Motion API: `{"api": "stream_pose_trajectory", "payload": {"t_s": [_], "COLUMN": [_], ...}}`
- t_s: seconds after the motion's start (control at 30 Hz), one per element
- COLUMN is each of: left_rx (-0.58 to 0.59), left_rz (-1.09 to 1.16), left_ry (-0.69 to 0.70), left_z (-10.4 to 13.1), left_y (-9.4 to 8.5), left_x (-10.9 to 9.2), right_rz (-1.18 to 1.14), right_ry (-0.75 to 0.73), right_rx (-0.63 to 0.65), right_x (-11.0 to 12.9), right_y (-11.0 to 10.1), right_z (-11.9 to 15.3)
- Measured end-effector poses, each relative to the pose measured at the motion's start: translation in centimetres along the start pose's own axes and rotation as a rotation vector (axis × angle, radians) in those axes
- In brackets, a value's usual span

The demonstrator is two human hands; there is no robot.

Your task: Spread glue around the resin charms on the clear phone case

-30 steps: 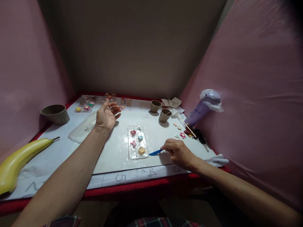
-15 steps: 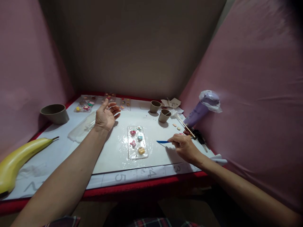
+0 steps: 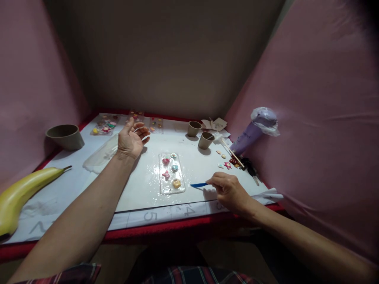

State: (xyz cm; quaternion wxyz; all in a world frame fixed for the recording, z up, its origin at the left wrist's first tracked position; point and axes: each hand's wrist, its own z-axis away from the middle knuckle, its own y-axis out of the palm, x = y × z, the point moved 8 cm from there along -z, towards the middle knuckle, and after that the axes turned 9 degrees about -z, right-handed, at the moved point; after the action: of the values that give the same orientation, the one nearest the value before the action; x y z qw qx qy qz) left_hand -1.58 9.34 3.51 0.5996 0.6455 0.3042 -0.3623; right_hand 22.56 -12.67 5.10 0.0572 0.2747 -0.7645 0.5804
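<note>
My right hand (image 3: 228, 192) pinches a small blue plastic knife (image 3: 199, 185), its tip pointing left toward a clear phone case (image 3: 172, 189). The case lies flat on the white board, with several coloured charms on it: a pink star-like one (image 3: 166, 174), a blue one (image 3: 175, 168) and a yellow one (image 3: 177, 183) among them. Glossy clear smears surround the case. To the left, my left hand (image 3: 132, 140) rests with palm turned up and fingers loosely spread, holding nothing. Beside its wrist lies a whitish translucent sheet or bag (image 3: 99, 156).
Two small brown cups (image 3: 206, 141) stand at the back, one with a stick in it. A purple piping bag (image 3: 247, 136) leans at the right near loose charms (image 3: 227, 165). At left are a brown pot (image 3: 66, 138) and a banana (image 3: 28, 193). Other decorated cases (image 3: 156, 125) lie behind.
My right hand has moved slightly left and toward me with the blue knife, uncovering small charms behind it. My left hand stays almost still. The view has tilted slightly.
</note>
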Motion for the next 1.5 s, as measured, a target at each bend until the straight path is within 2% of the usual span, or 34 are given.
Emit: {"api": "stream_pose_trajectory", "payload": {"t_s": [0.4, 0.57, 0.7, 0.8, 0.93, 1.1, 1.5], "left_rx": [0.0, -0.017, -0.02, -0.024, -0.03, -0.032, -0.007], "left_rz": [0.021, 0.012, 0.01, 0.008, 0.005, 0.001, 0.006], "left_ry": [-0.003, -0.007, -0.009, -0.011, -0.016, -0.019, -0.007], "left_z": [-0.1, 0.1, 0.1, 0.2, 0.3, 0.4, 0.0], "left_y": [-0.1, 0.0, 0.0, 0.0, 0.1, 0.2, 0.0], "left_x": [0.0, -0.1, 0.0, -0.1, -0.2, -0.2, 0.0], "right_rz": [-0.093, -0.245, -0.375, -0.335, -0.22, -0.132, -0.077], "right_ry": [0.035, 0.078, 0.135, 0.146, 0.064, -0.006, -0.021], "right_rx": [0.078, 0.088, 0.049, -0.025, -0.101, -0.054, 0.091], "right_x": [1.8, 2.6, 1.8, 0.5, -0.3, 0.1, 1.9], "right_y": [0.8, 0.4, -0.2, -0.8, -0.8, 0.2, 0.6], "right_z": [0.2, 0.1, -0.1, -0.7, -1.4, -1.8, -1.4]}}
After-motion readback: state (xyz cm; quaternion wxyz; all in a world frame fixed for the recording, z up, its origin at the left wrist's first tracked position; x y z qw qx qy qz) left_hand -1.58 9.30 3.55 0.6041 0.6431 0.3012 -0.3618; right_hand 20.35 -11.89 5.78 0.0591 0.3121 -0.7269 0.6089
